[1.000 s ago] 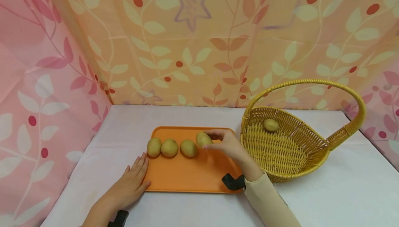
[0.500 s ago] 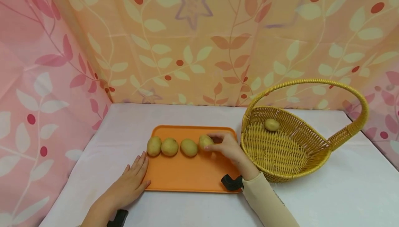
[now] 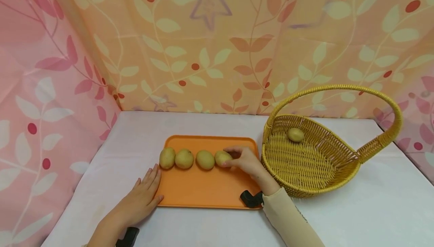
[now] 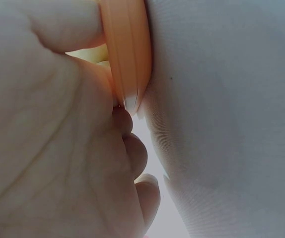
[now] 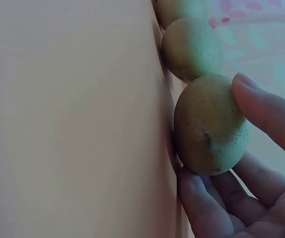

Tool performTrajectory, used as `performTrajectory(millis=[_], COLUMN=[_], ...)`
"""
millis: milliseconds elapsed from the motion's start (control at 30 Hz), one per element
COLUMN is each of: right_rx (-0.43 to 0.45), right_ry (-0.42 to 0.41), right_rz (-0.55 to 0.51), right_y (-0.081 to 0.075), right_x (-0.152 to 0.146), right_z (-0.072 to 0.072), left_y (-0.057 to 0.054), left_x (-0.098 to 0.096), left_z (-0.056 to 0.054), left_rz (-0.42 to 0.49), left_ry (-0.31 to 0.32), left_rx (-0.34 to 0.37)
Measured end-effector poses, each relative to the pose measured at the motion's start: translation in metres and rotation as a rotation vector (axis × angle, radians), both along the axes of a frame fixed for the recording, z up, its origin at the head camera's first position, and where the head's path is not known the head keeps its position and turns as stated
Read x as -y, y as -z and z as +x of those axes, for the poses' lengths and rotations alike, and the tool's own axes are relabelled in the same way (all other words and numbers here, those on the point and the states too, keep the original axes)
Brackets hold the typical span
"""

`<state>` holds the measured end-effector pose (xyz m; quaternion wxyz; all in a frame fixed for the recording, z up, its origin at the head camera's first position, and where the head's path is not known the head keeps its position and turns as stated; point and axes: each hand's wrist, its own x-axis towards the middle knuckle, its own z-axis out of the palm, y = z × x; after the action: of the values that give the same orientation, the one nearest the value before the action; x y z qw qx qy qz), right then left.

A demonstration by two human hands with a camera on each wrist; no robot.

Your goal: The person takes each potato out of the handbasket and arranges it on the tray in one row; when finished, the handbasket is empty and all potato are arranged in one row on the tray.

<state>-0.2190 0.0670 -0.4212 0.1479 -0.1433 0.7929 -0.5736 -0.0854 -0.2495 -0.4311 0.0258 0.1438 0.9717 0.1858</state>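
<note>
Several potatoes [image 3: 205,160] lie in a row across the upper half of an orange tray [image 3: 203,196]. My right hand [image 3: 249,164] pinches the rightmost potato [image 3: 222,157] between thumb and fingers. In the right wrist view that potato [image 5: 209,126] sits at the tray surface, against or very near its neighbour [image 5: 192,48]. My left hand [image 3: 140,198] lies at the tray's left edge with its fingers straight. The left wrist view has its thumb side touching the orange rim [image 4: 127,49].
To the right of the tray stands a yellow wicker basket [image 3: 313,192] with a tall arched handle [image 3: 342,87]. One potato [image 3: 295,134] lies inside at its back left. A white cloth [image 3: 203,228] covers the table, and patterned fabric [image 3: 203,51] hangs behind it.
My right hand has lowered its potato onto the tray at the right end of the row, moving slightly right. The left hand has stayed at the tray edge.
</note>
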Motion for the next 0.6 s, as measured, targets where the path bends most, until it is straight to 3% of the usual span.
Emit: performTrajectory(millis=[300, 600], right_rx=[0.042, 0.021], right_ry=[-0.039, -0.118], right_rz=[-0.024, -0.028], right_y=[0.0014, 0.0021], right_x=[-0.0010, 0.0012], right_z=[0.0023, 0.0039], left_y=[-0.0025, -0.0010], left_x=[-0.0007, -0.0001], left_z=[0.0009, 0.0000], left_rz=[-0.004, -0.007], left_ry=[0.006, 0.005], left_rx=[-0.004, -0.017])
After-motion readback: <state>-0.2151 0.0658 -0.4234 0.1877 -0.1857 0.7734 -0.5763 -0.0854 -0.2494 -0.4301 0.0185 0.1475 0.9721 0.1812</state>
